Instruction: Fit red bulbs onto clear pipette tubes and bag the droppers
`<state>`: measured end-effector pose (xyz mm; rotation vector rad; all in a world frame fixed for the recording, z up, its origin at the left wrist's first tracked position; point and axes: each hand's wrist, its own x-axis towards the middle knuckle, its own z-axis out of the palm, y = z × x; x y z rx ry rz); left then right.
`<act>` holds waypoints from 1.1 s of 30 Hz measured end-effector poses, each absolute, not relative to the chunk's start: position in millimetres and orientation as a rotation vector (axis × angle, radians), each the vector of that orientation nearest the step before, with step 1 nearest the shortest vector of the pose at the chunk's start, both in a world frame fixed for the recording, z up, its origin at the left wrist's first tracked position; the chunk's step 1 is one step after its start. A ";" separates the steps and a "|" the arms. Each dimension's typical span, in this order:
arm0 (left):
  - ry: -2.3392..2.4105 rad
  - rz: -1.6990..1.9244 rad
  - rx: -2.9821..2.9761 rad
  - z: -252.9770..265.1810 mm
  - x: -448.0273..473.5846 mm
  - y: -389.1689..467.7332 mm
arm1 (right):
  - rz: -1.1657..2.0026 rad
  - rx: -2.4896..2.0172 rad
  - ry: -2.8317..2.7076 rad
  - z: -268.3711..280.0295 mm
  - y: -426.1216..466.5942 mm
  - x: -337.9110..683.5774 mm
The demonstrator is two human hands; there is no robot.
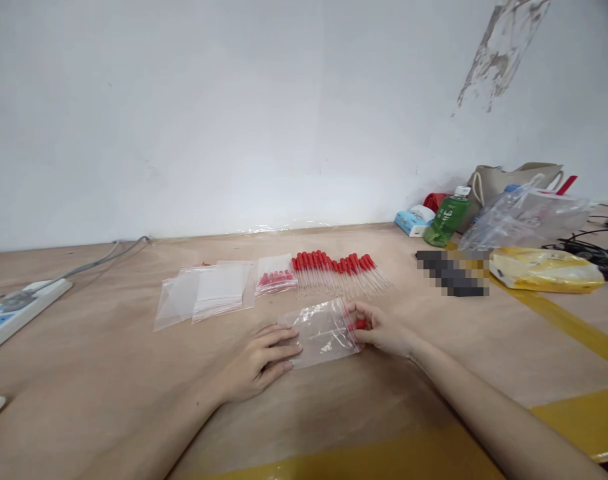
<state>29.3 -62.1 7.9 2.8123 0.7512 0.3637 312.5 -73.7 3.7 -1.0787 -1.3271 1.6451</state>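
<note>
A clear zip-lock bag (319,340) lies flat on the table in front of me, its red-lined mouth towards the right. My left hand (264,360) rests on the bag's closed left end with fingers spread. At the mouth, my right hand (379,330) pinches a small red-handled screwdriver (358,325), its thin shaft pointing left into the bag. Just beyond is a row of similar red-handled screwdrivers (334,263) with slim pale shafts. Beside that row sits a filled zip-lock bag (275,277) with red handles showing through. Flat zip-lock bags (219,290) are stacked farther left.
A white power strip (29,310) with a grey cable lies at the left. Towards the back right stand a tissue pack (413,220), a green bottle (448,217), a beige bag (514,175) and a clear plastic bag (529,217). A yellow packet (547,270) lies near black cables (591,250).
</note>
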 end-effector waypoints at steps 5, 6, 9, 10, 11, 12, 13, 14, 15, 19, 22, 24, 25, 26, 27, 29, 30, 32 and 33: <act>0.746 0.423 2.767 4.5 28.1 -61.2 | 1.590 -1.105 -1.285 -6.2 -68.9 316.2; 0.749 0.429 2.760 4.2 28.0 -61.2 | 1.589 -1.113 -1.309 -6.6 -68.5 316.9; 0.742 0.431 2.754 4.8 28.4 -61.7 | 1.635 -1.140 -1.399 -3.9 -68.9 319.9; 0.736 0.425 2.755 5.4 28.6 -61.8 | 1.653 -1.139 -1.438 -2.3 -69.4 321.2; 0.732 0.419 2.756 6.1 29.0 -62.0 | 1.662 -1.128 -1.482 -0.7 -70.0 322.3; 0.730 0.411 2.757 6.7 29.4 -62.1 | 1.662 -1.111 -1.525 0.6 -70.6 323.1; 0.729 0.403 2.757 7.2 29.8 -62.1 | 1.654 -1.091 -1.563 1.3 -71.0 323.3; 0.728 0.396 2.758 7.5 30.2 -62.1 | 1.637 -1.080 -1.592 1.5 -71.1 322.8; 0.727 0.389 2.761 7.6 30.5 -62.1 | 1.612 -1.089 -1.610 0.9 -70.9 321.5; 0.717 0.376 2.781 7.2 31.3 -61.7 | 1.461 -1.315 -1.594 -4.7 -68.5 310.7; 0.706 0.356 2.797 7.5 31.3 -61.6 | 1.397 -1.413 -1.587 -5.7 -67.9 305.9; 0.700 0.351 2.804 8.5 31.2 -61.7 | 1.466 -1.324 -1.613 -3.6 -68.2 308.3; 0.698 0.347 2.806 9.1 31.2 -61.8 | 1.526 -1.257 -1.612 -2.3 -68.3 311.1; 0.696 0.337 2.809 9.9 31.2 -61.9 | 1.587 -1.196 -1.594 -1.2 -68.3 314.4; 0.693 0.325 2.811 10.5 31.3 -61.9 | 1.641 -1.149 -1.559 -0.5 -68.2 317.7; 0.689 0.306 2.815 11.5 31.4 -61.8 | 1.704 -1.110 -1.447 -0.8 -67.8 323.1; 0.689 0.303 2.817 11.8 31.6 -61.8 | 1.718 -1.103 -1.387 -1.6 -67.7 324.5; 0.692 0.298 2.817 11.5 31.8 -61.7 | 1.713 -1.091 -1.273 -3.2 -67.9 324.4; 0.697 0.298 2.814 11.2 31.9 -61.6 | 1.703 -1.089 -1.232 -3.5 -68.4 323.2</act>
